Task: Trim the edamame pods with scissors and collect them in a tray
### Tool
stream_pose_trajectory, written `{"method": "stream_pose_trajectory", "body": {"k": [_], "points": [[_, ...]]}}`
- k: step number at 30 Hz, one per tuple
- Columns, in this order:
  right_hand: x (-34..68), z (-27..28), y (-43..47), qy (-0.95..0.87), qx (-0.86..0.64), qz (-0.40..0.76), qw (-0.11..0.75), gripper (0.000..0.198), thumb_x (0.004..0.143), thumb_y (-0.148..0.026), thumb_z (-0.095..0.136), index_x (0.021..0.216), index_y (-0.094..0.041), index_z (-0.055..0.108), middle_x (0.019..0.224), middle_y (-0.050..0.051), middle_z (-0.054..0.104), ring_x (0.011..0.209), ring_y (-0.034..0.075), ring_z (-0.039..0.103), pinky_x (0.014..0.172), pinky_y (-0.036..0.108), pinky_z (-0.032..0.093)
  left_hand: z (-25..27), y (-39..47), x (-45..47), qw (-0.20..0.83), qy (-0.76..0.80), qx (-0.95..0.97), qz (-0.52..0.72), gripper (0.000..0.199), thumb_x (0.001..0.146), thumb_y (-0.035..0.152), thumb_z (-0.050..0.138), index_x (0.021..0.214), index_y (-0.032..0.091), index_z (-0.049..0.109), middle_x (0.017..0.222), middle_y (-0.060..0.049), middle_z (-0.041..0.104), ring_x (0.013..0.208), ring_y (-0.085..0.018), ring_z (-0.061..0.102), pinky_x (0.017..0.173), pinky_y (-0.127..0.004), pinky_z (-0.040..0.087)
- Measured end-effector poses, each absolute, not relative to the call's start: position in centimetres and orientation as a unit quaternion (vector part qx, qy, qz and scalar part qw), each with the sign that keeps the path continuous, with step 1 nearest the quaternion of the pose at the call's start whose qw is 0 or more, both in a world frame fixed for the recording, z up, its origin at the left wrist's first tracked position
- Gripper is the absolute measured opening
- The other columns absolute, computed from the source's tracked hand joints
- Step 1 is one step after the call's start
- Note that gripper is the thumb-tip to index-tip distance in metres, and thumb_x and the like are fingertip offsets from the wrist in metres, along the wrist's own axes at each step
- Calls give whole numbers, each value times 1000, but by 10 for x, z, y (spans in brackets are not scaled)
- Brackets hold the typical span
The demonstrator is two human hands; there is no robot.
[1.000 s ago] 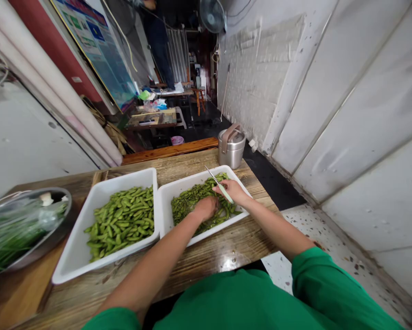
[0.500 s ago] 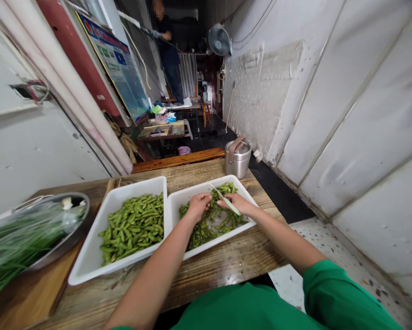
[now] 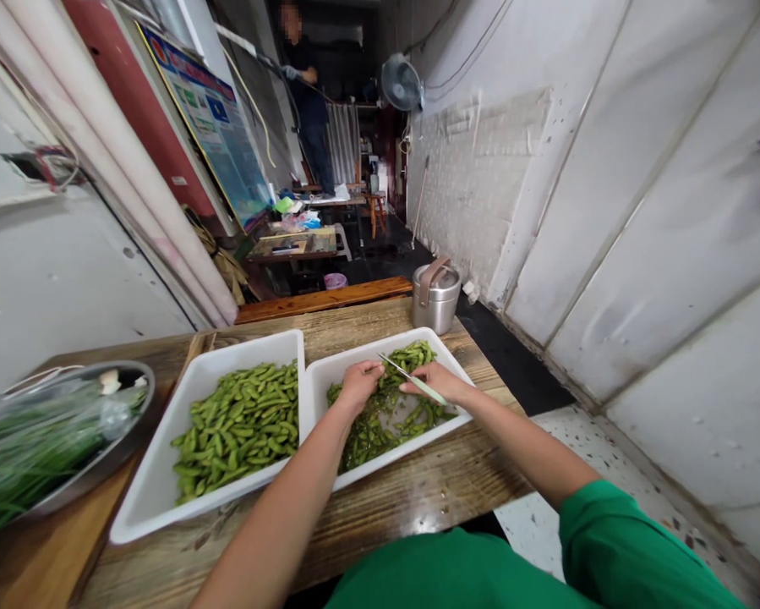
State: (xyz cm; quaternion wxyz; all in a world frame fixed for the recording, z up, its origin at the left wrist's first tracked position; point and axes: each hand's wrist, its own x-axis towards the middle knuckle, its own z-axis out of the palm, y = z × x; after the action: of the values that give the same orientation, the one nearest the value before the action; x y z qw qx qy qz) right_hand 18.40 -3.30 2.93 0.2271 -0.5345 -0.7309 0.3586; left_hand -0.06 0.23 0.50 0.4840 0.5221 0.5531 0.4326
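My right hand (image 3: 440, 382) is closed round the light green handles of a pair of scissors (image 3: 428, 389), whose thin metal blades point up and left toward my other hand. My left hand (image 3: 359, 385) is pinched over the right-hand white tray, on an edamame pod mostly covered by the fingers. Below both hands, that tray (image 3: 380, 471) holds loose edamame pods (image 3: 368, 436), with wet scraps and a bare patch of bottom. Beside it on the left, a second white tray (image 3: 132, 505) contains a large heap of green pods (image 3: 240, 423).
A lidded steel pot (image 3: 436, 298) stands at the wooden table's (image 3: 430, 499) far right corner. At left, a metal basin (image 3: 139, 423) holds bagged green stalks (image 3: 43, 452). Farther back, a person (image 3: 313, 110) stands raised near a wall fan (image 3: 401, 82).
The scissor blades have come closer to my left fingers, which remain pinched. Both hands stay above the right tray. The view has shifted slightly.
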Motion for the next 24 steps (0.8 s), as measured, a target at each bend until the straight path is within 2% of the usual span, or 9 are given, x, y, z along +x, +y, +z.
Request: {"method": "stream_pose_trajectory", "body": {"k": [5,11,16,24], "points": [[182,26,-32,-699,-546,403,226,43,63,-54,60,68,-11,57,46,-3,43,40,7,39,41,19,30,8,4,-5,505,541,500,451,24,59,32,63,71,12,58,52,1,56,41,-7,43,40,-18,31],[180,22,-32,-637,-518,522,232,45,62,-57,60,69,-15,47,46,-5,43,34,6,40,32,18,33,13,8,-8,556,504,424,508,20,61,24,65,73,12,54,56,3,52,47,-6,50,41,-16,37],[178,26,-36,-598,-473,603,234,45,68,-61,52,72,-16,43,48,-5,45,34,6,41,30,17,35,23,7,-9,635,431,313,559,16,65,9,62,67,14,46,59,1,54,59,-10,59,56,-19,48],[175,37,-38,-603,-469,594,253,43,66,-56,58,67,-16,42,46,-6,44,34,5,41,30,16,36,20,10,-11,655,430,275,557,15,67,3,60,70,13,48,61,-1,57,60,-10,61,51,-15,48]]}}
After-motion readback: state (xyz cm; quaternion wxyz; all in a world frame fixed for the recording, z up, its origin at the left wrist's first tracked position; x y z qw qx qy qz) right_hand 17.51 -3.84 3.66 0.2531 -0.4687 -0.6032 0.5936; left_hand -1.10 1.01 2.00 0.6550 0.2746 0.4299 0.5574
